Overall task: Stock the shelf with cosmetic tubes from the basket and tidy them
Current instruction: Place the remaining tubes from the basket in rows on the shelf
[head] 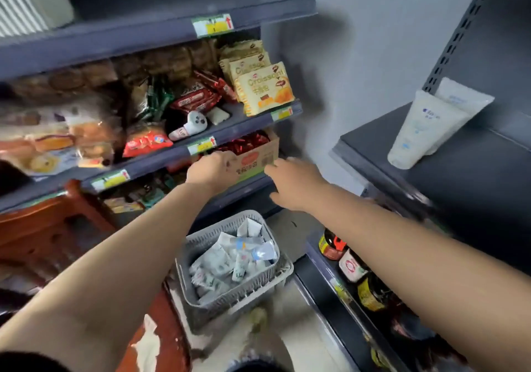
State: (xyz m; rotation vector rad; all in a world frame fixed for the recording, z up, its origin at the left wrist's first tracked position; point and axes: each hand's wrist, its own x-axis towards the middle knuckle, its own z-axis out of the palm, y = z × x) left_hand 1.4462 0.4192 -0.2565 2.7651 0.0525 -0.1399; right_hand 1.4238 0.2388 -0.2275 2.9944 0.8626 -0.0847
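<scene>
A grey slatted basket stands on the floor at the centre, holding several white cosmetic tubes. On the dark shelf at the right, two white tubes lean against the back panel. My left hand and my right hand are both stretched forward above the basket, in front of a cardboard box on the left shelving. The right hand's fingers are spread and hold nothing. The left hand is blurred, its fingers bent downward, with nothing seen in it.
The left shelving carries snack packs, croissant packets and a cardboard box of red packets. Jars line a lower right shelf. An orange-red stool stands at the left.
</scene>
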